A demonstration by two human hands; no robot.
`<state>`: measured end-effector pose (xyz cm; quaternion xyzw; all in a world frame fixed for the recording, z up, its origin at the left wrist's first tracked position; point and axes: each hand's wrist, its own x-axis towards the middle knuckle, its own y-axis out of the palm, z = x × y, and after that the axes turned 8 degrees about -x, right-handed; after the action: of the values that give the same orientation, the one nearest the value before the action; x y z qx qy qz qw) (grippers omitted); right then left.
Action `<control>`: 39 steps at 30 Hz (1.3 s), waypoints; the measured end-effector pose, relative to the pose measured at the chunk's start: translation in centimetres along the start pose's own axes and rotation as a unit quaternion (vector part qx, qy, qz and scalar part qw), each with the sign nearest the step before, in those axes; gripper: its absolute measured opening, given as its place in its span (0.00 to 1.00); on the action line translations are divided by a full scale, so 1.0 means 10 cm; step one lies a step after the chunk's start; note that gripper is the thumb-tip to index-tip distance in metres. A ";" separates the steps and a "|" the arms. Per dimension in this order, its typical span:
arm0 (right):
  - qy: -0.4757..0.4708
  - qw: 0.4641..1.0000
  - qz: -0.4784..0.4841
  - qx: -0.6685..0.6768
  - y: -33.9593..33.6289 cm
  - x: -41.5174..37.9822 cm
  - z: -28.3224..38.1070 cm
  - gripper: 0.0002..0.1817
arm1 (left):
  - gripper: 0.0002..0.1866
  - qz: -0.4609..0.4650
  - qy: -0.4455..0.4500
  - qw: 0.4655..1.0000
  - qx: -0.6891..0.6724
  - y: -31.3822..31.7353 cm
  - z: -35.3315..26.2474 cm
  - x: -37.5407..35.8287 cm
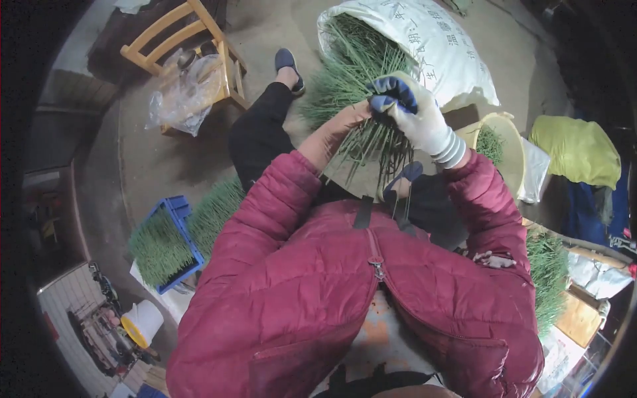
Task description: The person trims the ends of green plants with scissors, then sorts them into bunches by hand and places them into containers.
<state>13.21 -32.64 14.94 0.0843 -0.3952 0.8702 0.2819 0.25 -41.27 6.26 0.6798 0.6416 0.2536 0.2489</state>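
My bare left hand (350, 121) and my right hand (413, 109), in a white and blue coated glove, meet in front of the sack. Both are closed around a bunch of chives (378, 146), thin and green, whose stalks hang below my hands. My left fingertips are partly hidden by the glove and the stalks. Just beyond, a white woven sack (458, 50) with printed characters lies on its side, its mouth toward me. More loose green stalks (355, 50) spill from that mouth, overlapping the held bunch.
On the left stand a wooden chair (176, 30) with plastic bags (182, 99) and a blue crate (178, 209) of green stalks. A pale yellow bucket (511, 156) holds more at right, beside a yellow-green cloth (576, 151). A white bucket (142, 324) is at lower left.
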 end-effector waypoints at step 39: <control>-0.327 0.839 0.201 -0.385 -0.13 0.19 -0.30 0.07 | 0.32 0.022 -0.077 0.943 -0.322 -0.58 0.74 -0.17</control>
<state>12.63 -28.94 14.47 0.1673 -0.7760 0.6071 -0.0352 0.72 -42.74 -3.16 0.5946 0.4897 0.3992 0.4972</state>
